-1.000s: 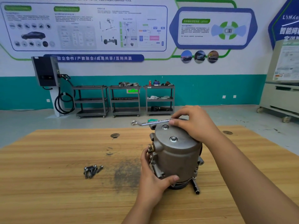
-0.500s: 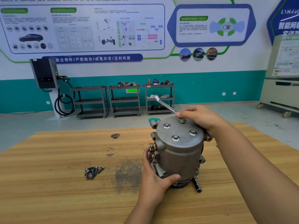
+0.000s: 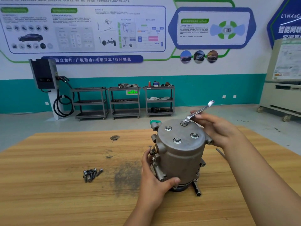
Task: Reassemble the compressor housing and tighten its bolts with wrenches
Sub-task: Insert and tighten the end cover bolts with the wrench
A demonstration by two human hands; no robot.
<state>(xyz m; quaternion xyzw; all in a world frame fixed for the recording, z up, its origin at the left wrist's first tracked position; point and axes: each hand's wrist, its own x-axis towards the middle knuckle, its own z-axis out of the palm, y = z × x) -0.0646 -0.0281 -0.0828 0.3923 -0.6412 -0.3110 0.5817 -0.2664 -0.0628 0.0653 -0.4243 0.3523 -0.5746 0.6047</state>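
The grey compressor housing (image 3: 180, 154) stands upright on the wooden table (image 3: 48, 193). Its flat top carries several flanged bolts, among them a front bolt (image 3: 177, 140). A silver ring wrench (image 3: 200, 110) sits with its ring end on the far bolt (image 3: 184, 123), its handle pointing up to the back right. My right hand (image 3: 218, 129) lies against the wrench handle with nearly straight fingers. My left hand (image 3: 154, 181) grips the lower left side of the housing, thumb across the front.
A small pile of loose bolts (image 3: 91, 174) lies on the table left of the housing, beside a dark stain (image 3: 127, 176). A black-tipped rod (image 3: 196, 188) sticks out from under the housing. A round hole (image 3: 114, 137) marks the table's far side. Tool carts (image 3: 123, 101) stand by the wall.
The wrench handle has swung clockwise on the far bolt, from pointing left, through the back, to the back right. My right hand followed it. My left hand kept its grip.
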